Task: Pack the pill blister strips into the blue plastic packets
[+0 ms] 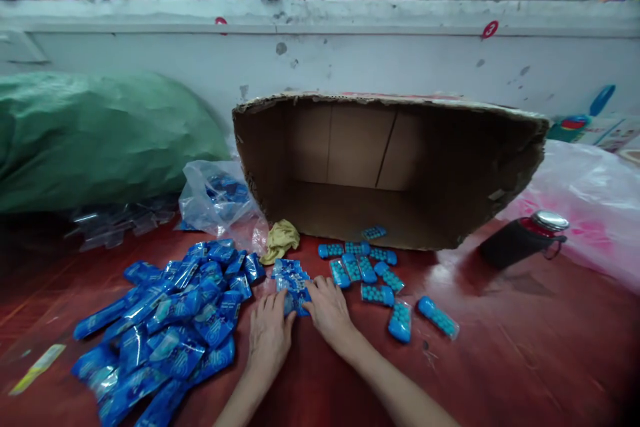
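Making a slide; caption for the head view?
Two bare hands on blue printed packaging, between a packet heap and loose bead-filled containers.

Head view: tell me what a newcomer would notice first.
The big cardboard box gaping toward the viewer at the back of the red table would probably catch the eye first. Next comes the heap of shiny blue packets at front left. Between it and the scattered blue containers on the right, the left hand and right hand touch blue wrappers.

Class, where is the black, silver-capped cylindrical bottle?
The bottle is at right in the head view, between the brown cardboard box and the pinkish plastic bag.
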`<state>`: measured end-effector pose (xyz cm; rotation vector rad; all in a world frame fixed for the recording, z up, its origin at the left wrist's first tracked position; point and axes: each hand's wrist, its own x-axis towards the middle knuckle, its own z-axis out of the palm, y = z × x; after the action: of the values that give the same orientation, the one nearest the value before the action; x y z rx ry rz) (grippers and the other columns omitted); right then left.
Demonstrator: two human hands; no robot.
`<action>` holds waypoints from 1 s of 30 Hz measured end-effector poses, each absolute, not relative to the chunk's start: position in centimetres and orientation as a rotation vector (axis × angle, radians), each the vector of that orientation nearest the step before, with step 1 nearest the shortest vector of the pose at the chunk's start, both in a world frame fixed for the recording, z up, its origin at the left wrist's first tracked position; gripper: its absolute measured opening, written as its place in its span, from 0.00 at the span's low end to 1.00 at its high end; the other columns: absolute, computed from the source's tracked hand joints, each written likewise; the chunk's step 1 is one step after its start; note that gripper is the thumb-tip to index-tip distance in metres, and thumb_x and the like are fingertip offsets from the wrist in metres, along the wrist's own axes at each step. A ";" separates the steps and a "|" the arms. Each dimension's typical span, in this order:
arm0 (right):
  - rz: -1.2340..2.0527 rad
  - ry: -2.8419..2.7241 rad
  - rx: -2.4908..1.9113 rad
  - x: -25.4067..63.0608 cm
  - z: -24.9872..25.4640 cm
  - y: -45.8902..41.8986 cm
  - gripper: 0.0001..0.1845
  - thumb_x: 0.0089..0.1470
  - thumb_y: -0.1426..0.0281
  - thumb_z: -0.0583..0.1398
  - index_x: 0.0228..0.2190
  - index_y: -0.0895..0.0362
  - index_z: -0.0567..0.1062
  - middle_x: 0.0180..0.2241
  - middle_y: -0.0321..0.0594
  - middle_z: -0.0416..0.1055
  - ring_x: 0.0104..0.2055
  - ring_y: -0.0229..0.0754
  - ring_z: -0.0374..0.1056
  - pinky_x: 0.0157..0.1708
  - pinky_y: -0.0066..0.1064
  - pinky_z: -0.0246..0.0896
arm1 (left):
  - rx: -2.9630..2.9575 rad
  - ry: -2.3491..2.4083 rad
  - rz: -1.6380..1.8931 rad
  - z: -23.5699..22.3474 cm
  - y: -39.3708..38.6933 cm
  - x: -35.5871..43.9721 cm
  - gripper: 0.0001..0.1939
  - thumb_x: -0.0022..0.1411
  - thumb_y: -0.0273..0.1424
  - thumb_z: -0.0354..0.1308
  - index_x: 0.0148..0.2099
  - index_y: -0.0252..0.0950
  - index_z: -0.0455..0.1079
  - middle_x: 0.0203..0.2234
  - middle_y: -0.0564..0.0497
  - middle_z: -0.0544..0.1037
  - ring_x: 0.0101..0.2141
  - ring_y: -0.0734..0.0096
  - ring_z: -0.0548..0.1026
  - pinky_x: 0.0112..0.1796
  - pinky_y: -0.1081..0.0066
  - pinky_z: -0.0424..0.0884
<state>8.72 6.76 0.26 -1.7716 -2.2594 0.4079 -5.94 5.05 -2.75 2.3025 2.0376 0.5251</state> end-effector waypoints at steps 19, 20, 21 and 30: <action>0.448 -2.035 -1.701 7.8 -0.5 5.8 0.09 0.47 0.78 0.54 0.31 0.53 0.68 0.36 0.41 0.67 0.42 0.49 0.60 0.40 0.38 0.51 | 2.365 2.029 0.228 0.3 6.7 -5.4 0.12 0.53 0.27 0.50 0.40 0.41 0.69 0.36 0.47 0.70 0.39 0.61 0.67 0.37 0.65 0.61; 0.489 -2.009 -1.652 8.0 -0.5 5.7 0.10 0.47 0.79 0.53 0.30 0.53 0.68 0.35 0.40 0.68 0.41 0.48 0.61 0.40 0.37 0.51 | 2.347 2.010 0.285 0.5 6.6 -5.4 0.11 0.52 0.25 0.50 0.37 0.40 0.70 0.36 0.47 0.70 0.39 0.62 0.67 0.38 0.65 0.61; 0.531 -1.984 -1.608 8.3 -0.4 5.7 0.10 0.46 0.79 0.53 0.29 0.54 0.68 0.33 0.40 0.69 0.40 0.47 0.62 0.39 0.36 0.51 | 2.312 1.971 0.367 0.6 6.4 -5.5 0.10 0.52 0.24 0.50 0.35 0.40 0.70 0.35 0.47 0.71 0.40 0.62 0.67 0.39 0.65 0.61; 0.717 -1.854 -1.388 8.5 0.4 4.4 0.11 0.57 0.72 0.46 0.41 0.55 0.63 0.33 0.38 0.72 0.33 0.39 0.69 0.30 0.24 0.57 | 1.372 1.503 0.969 -0.3 5.0 -3.8 0.11 0.52 0.36 0.46 0.32 0.35 0.65 0.17 0.54 0.70 0.19 0.69 0.68 0.23 0.69 0.65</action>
<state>8.51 4.44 0.45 -1.3881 -1.8538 0.7170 -3.78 5.05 -0.34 1.3723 1.5034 0.9691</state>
